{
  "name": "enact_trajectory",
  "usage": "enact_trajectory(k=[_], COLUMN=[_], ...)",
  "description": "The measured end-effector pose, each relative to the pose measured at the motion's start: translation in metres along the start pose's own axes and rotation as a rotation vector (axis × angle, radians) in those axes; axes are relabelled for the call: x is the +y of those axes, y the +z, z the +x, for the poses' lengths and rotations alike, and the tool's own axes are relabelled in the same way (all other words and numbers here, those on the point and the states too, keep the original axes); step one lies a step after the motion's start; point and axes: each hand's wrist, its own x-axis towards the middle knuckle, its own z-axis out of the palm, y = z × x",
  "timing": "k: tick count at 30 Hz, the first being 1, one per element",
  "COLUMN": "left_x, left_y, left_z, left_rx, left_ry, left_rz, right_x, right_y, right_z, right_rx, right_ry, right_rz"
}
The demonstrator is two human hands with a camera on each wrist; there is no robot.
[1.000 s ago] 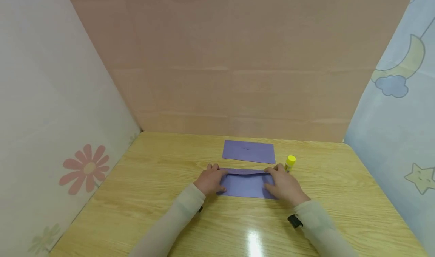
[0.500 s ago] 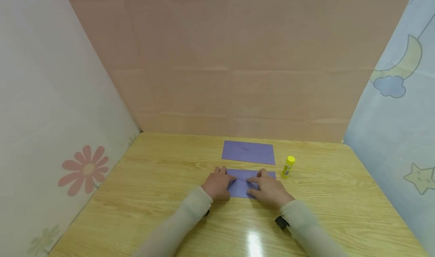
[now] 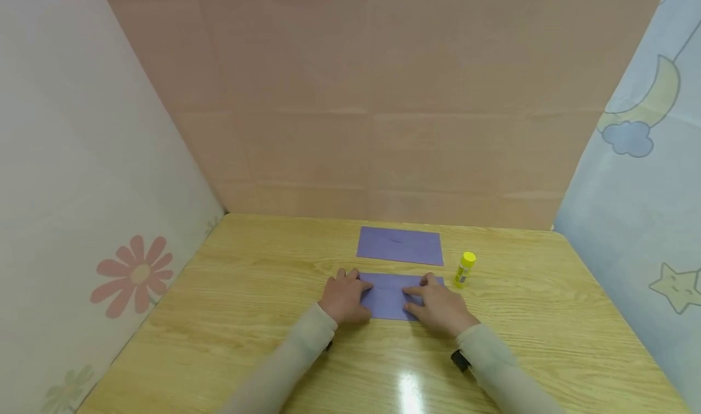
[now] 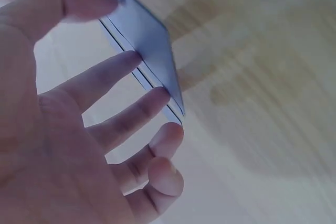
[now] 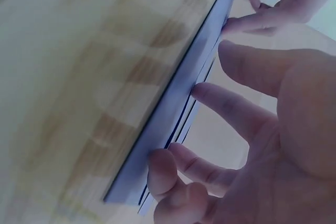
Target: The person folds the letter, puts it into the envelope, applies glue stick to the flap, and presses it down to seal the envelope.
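A purple sheet of paper [image 3: 387, 304] lies folded on the table, its folded-over flap down and an edge line running across it. On its left end rests my left hand [image 3: 344, 298]; the left wrist view has extended fingertips touching the paper [image 4: 152, 45] along its layered edge. The right hand [image 3: 442, 308] presses the right part with fingers spread. Seen from the right wrist, the index and middle fingertips meet the stacked edges of the paper [image 5: 163, 114], and the last two fingers bend loosely. Neither hand pinches the sheet.
Behind the folded sheet lies another purple paper piece [image 3: 400, 245] with a small slit-like mark. A yellow-capped glue stick [image 3: 465, 270] stands upright to the right. Walls bound the wooden table [image 3: 263, 268] at the back and both sides.
The raised flap of the purple paper has come down flat. Both hands moved inward from the sheet's ends to its middle, then slid slightly apart. The glue stick and rear paper stayed put.
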Motion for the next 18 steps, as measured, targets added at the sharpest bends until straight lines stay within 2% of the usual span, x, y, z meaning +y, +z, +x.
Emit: enact_trajectory(k=[7,12,18], left_x=[-0.010,-0.011,-0.009], left_y=[-0.005,-0.004,-0.003], left_z=[-0.004,-0.006,-0.007], left_rx=[0.017,0.013,0.003], left_ry=[-0.024,-0.032,-0.018], left_rz=[-0.065,-0.058,-0.061], right_x=[0.014,0.019,0.019], right_y=[-0.004,-0.006,-0.004], right_z=[-0.006,-0.007,-0.008], right_rx=[0.019,0.018,0.028], right_ry=[0.032,0.073,0.068], right_rz=[-0.019,-0.062,-0.091])
